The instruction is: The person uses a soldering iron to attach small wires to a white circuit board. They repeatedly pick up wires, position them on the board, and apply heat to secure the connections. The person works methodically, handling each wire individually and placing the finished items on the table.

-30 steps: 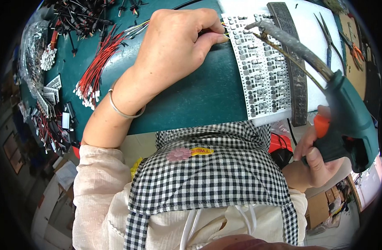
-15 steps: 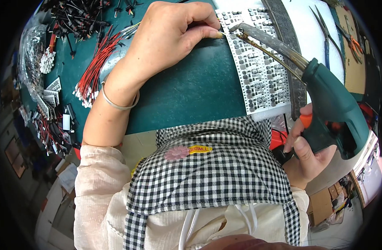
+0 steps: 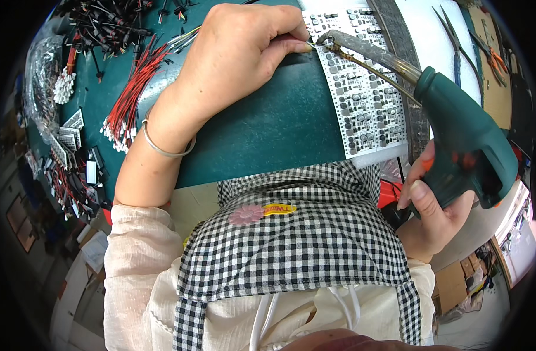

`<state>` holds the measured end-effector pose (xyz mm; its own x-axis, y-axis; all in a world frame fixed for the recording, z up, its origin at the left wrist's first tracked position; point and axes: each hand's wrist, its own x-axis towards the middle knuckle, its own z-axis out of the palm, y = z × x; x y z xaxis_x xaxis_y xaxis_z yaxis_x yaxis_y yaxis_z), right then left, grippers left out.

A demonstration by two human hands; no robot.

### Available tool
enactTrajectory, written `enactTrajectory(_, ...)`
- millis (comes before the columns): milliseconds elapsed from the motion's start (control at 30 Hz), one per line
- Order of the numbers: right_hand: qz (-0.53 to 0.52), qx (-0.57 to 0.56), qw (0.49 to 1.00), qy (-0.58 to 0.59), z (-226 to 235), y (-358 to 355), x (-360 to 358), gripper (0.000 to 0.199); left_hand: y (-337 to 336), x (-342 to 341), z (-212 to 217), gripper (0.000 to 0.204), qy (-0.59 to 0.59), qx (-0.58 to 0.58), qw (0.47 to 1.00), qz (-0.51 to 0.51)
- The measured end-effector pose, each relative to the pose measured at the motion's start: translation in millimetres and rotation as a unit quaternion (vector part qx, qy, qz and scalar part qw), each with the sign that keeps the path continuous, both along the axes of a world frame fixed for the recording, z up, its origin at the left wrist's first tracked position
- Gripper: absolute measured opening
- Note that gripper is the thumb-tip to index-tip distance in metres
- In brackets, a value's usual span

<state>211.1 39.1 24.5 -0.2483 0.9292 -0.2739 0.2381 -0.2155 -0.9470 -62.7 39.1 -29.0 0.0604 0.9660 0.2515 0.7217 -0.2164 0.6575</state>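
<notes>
My left hand [image 3: 227,58] is pinched shut at the left edge of a white circuit board panel [image 3: 367,105], holding a thin wire [image 3: 310,44] between thumb and forefinger. The panel carries rows of small dark components. My right hand [image 3: 434,205] is wrapped round the handle of a dark green soldering gun [image 3: 467,128] with an orange trigger. Its metal barrel reaches left over the panel, and the bent tip lies close beside my left fingertips, at the wire's end. Whether the tip touches the wire or the board is too small to tell.
Red and white wires with white plugs [image 3: 136,88] lie left of my forearm. Black cable connectors [image 3: 110,23], a clear plastic bag [image 3: 43,82] and small boards [image 3: 69,140] are farther left. A dark metal bar [image 3: 417,93] runs along the panel's right side, with tweezers [image 3: 455,44] and orange-handled pliers [image 3: 495,58] beyond.
The soldering gun has risen slightly and shifted left, its tip moving closer to my left fingertips. My right hand rose with it. My left hand has hardly moved.
</notes>
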Motion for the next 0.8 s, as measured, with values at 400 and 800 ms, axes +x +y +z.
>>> enactTrajectory(400, 0.035, 0.033, 0.994, 0.094, -4.0, 19.1, 14.9, 0.074, -1.2, 0.1, -0.7, 0.009, 0.001, 0.006, 1.000, -0.003)
enactTrajectory(800, 0.022, 0.026, 0.991, 0.126, -10.7, 11.2, 26.7, 0.072, -3.6, 6.4, 0.7, 0.010, -0.183, -0.117, 0.973, 0.084)
